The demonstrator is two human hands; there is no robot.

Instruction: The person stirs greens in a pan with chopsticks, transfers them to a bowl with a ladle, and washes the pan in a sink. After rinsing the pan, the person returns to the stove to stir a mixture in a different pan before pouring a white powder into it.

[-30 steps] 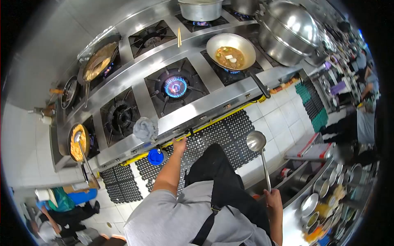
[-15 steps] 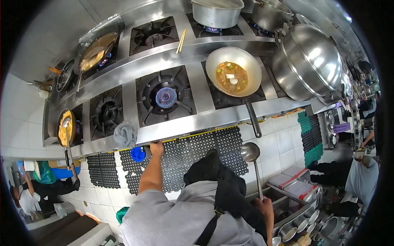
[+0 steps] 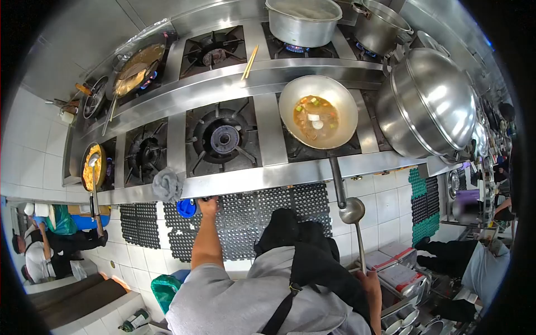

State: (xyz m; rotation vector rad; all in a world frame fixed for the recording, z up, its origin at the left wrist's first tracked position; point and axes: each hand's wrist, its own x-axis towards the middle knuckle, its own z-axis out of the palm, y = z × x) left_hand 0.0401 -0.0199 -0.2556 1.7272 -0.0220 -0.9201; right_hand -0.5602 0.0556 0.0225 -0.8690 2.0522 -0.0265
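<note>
My left hand (image 3: 207, 206) is closed around a dark burner knob (image 3: 207, 199) under the stove's front edge; its fingers are partly hidden. The middle front burner (image 3: 224, 139) behind it shows no flame. In my right hand (image 3: 369, 281), low at my side, is the handle of a long metal ladle (image 3: 352, 211), its bowl upward beside the pan handle. A white-lined frying pan (image 3: 345, 111) stands on the burner to the right. Brown broth (image 3: 320, 132) with vegetable pieces and white chunks lies in it.
A large domed steel pot (image 3: 430, 100) stands right of the pan. Pots (image 3: 304, 28) sit over flames behind. Chopsticks (image 3: 250, 62) rest on the ledge, and a grey cloth (image 3: 167, 185) on the front edge. A pan of orange food (image 3: 95, 163) is far left. Other people are at both sides.
The blue flame on the middle front burner has gone out. The ladle has shifted slightly right, and the whole view has moved a little. My left hand stays at the knob.
</note>
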